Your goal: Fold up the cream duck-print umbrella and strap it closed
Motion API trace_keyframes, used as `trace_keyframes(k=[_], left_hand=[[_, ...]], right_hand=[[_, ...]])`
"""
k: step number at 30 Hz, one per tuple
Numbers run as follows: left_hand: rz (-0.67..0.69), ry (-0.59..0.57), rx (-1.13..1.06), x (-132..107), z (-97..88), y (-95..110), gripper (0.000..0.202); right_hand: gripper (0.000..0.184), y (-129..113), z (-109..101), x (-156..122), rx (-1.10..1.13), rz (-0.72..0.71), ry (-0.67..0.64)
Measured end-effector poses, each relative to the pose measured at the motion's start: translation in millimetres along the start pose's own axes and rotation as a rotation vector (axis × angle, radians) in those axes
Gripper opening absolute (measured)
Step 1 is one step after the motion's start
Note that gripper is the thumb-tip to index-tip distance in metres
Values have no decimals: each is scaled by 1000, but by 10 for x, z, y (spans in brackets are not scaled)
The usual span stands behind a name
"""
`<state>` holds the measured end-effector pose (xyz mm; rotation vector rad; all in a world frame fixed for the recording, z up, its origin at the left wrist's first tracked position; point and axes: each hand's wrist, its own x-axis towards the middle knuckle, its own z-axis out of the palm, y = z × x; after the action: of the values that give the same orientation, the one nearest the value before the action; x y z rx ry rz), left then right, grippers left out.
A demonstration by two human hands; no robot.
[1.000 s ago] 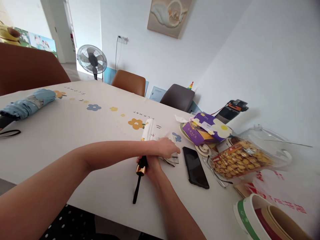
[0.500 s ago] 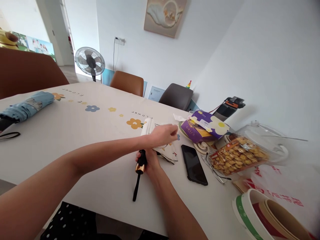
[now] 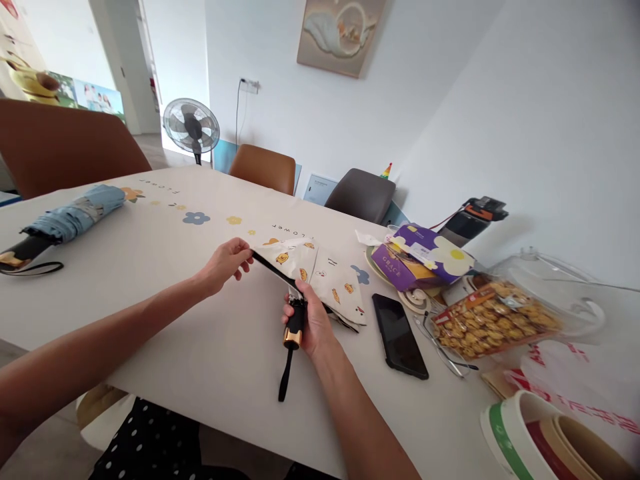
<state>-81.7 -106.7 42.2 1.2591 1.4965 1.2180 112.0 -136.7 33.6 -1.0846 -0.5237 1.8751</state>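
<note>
A white folding umbrella with small yellow cartoon figures lies on the table, its canopy loose and partly fanned out. My right hand is closed around the black handle with the gold band, near the canopy's base, and a black wrist strap dangles from the handle's end. To the left, my left hand pinches the edge of one canopy panel, which is pulled out sideways and shows its dark underside. A second, blue umbrella, folded up, lies at the table's left side, apart from both hands.
Right of the umbrella lie a black phone and glasses. Beyond them are a purple box, a clear snack container, a dark bottle and rolls of tape. Chairs line the table's far side.
My left hand has moved from across the right wrist to the left, drawing a canopy panel out with it. My right hand keeps its grip on the handle. The view has shifted slightly.
</note>
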Motion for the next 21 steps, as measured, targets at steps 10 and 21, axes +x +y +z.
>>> trace_keyframes(k=[10,21], left_hand=[[57,-96,746,50,-178,-250,5],[258,-229,325,-110,337,154,29]], right_hand=[[22,-41,-42,43,-32,-15,91],[15,10,30,-7,-271,3,183]])
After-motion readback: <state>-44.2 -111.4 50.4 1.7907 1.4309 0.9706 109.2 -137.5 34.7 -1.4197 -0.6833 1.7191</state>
